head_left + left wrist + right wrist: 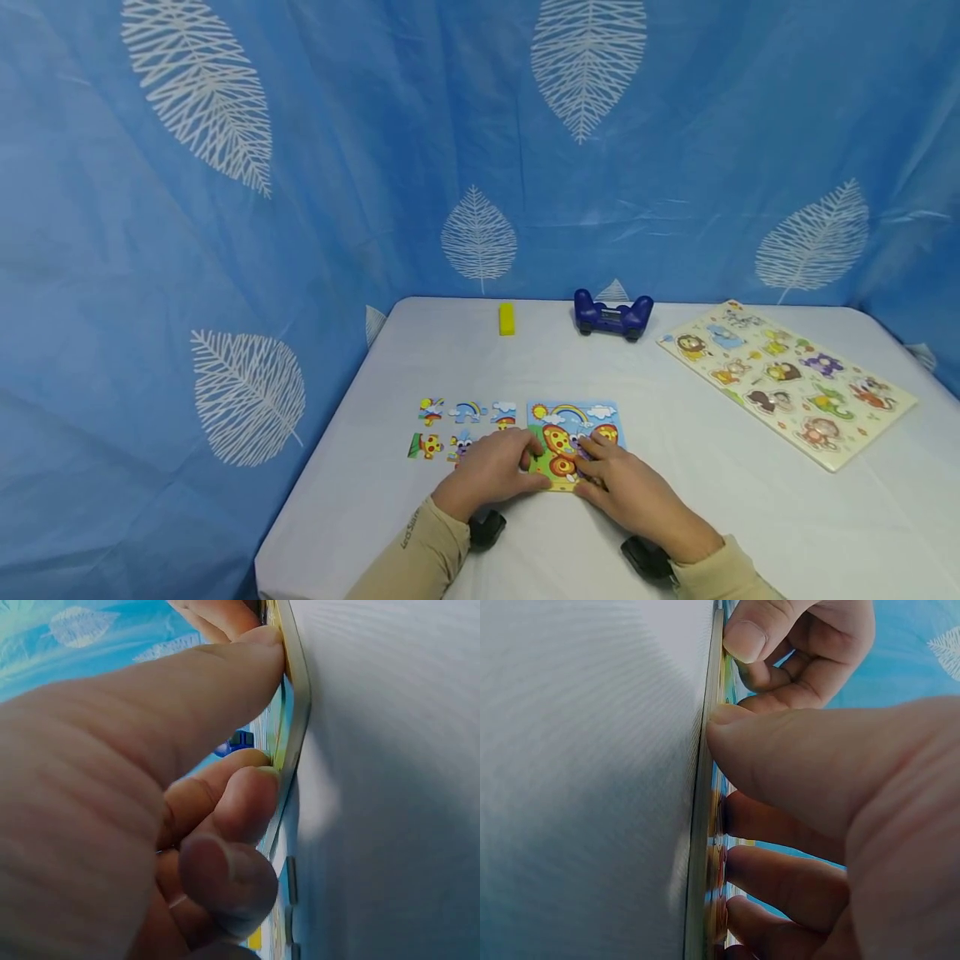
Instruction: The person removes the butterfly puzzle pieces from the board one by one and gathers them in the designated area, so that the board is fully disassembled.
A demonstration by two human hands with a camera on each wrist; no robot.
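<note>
A square jigsaw puzzle board (551,486) with a butterfly, sun and rainbow picture lies flat on the table. My left hand (491,468) bends over its left side, thumb touching the near left corner and fingertips by the left edge. My right hand (636,492) spreads over the right half, its fingertips on the picture and its thumb (742,731) at the near edge. Both hands hide part of the board. Just left of it, loose jigsaw pieces (467,412) lie in two rows, several partly covered by my left hand.
A yellow block (507,319) and a blue game controller (612,315) are near the table's far edge. At the right lies a large animal puzzle board (787,379), set at a slant. Blue curtain with white leaves (480,233) stands behind the white table (360,517).
</note>
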